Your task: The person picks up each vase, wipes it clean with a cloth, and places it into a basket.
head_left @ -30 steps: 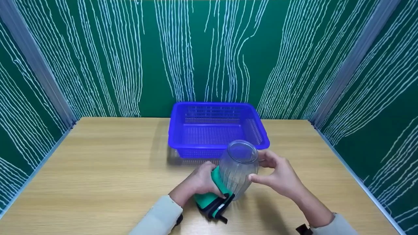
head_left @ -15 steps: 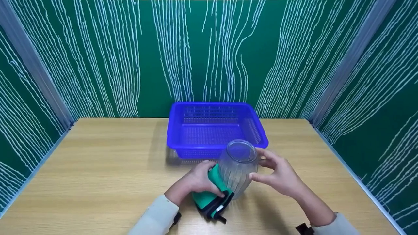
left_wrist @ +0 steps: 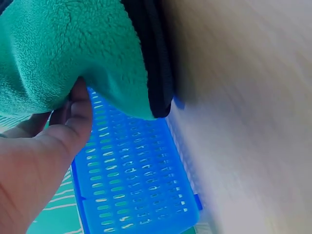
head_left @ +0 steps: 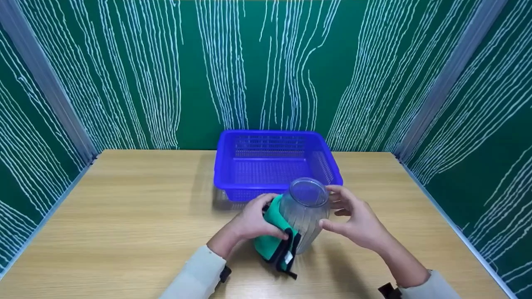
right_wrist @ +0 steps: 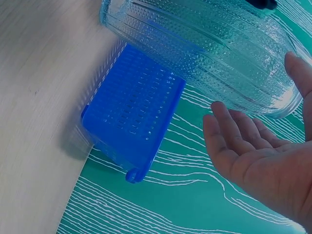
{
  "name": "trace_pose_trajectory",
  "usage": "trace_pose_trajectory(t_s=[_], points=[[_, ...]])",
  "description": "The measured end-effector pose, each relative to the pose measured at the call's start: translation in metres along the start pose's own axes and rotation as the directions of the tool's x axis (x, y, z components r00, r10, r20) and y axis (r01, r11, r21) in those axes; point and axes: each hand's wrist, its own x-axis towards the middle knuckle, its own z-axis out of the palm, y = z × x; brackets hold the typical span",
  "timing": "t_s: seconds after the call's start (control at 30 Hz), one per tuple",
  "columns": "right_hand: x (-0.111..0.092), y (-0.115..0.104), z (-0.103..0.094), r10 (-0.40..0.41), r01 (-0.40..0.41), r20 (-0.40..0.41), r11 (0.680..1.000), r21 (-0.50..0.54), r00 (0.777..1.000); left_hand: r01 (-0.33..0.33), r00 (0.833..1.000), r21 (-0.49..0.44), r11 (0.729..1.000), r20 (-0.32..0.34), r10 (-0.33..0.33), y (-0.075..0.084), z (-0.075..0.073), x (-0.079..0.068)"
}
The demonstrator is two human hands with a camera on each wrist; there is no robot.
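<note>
A clear ribbed glass vase (head_left: 305, 220) stands on the table in front of the basket, with its round mouth up. My left hand (head_left: 253, 222) grips a green cloth (head_left: 270, 245) with black edging against the vase's left side; in the left wrist view this cloth (left_wrist: 73, 53) bunches over the fingers. On the vase's right side is my right hand (head_left: 357, 222), fingers and thumb spread loosely about it. The right wrist view shows its fingertips close to the glass vase (right_wrist: 209, 53), with a gap between palm and glass; firm contact is hard to tell.
A blue plastic basket (head_left: 249, 187) with slotted walls stands behind the vase, near the back of the wooden table (head_left: 141, 207). Green walls (head_left: 266, 62) with white wavy lines enclose the back and both sides.
My left hand and the green cloth have moved slightly up along the vase's left side. The vase and right hand have hardly moved.
</note>
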Motion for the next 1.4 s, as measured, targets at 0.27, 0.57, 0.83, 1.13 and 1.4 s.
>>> trace_pose_trajectory(t_s=[0.27, 0.57, 0.83, 1.13, 1.4], points=[[0.001, -0.003, -0.001, -0.005, 0.005, 0.010, 1.000, 0.022, 1.000, -0.022, 0.998, -0.073, 0.997, -0.055, 0.018, 0.008, -0.004, 0.004], [0.001, -0.003, -0.001, 0.021, -0.022, 0.037, 0.999, 0.029, 0.999, 0.026, 0.998, -0.166, 0.986, -0.048, -0.035, 0.025, -0.008, 0.009], [0.001, -0.001, 0.000, 0.031, -0.031, 0.040, 1.000, 0.000, 0.999, 0.057, 0.998, -0.225, 0.973, 0.018, -0.054, 0.057, -0.019, -0.003], [-0.005, -0.034, 0.000, 0.008, -0.008, -0.007, 1.000, -0.020, 1.000, -0.007, 1.000, -0.180, 0.984, 0.024, 0.011, 0.029, -0.009, 0.009], [-0.007, -0.040, 0.002, 0.073, -0.073, -0.019, 0.997, 0.006, 0.997, 0.008, 0.999, -0.189, 0.982, 0.051, 0.002, 0.053, -0.019, -0.008]])
